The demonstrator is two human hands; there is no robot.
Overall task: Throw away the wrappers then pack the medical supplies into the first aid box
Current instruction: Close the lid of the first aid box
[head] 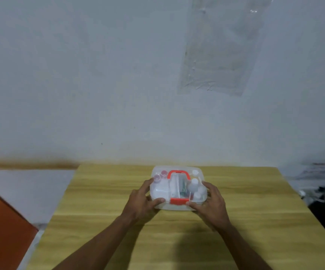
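A: Two hands on the first aid box (177, 189), mid-tabletop (99, 211)?
B: Yep. Left hand (142, 199) grips its left end, right hand (210, 203) the right; red latch (179, 201) faces them, btwn thumbs.

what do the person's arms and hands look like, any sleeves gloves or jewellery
Both arms are bare from the bottom edge of the picture to the wrists: no sleeves show. The left hand and the right hand wear no gloves. No watch, bracelet or ring can be made out, though the picture is too soft to rule out a thin ring. No markings or bandages are visible on either forearm.
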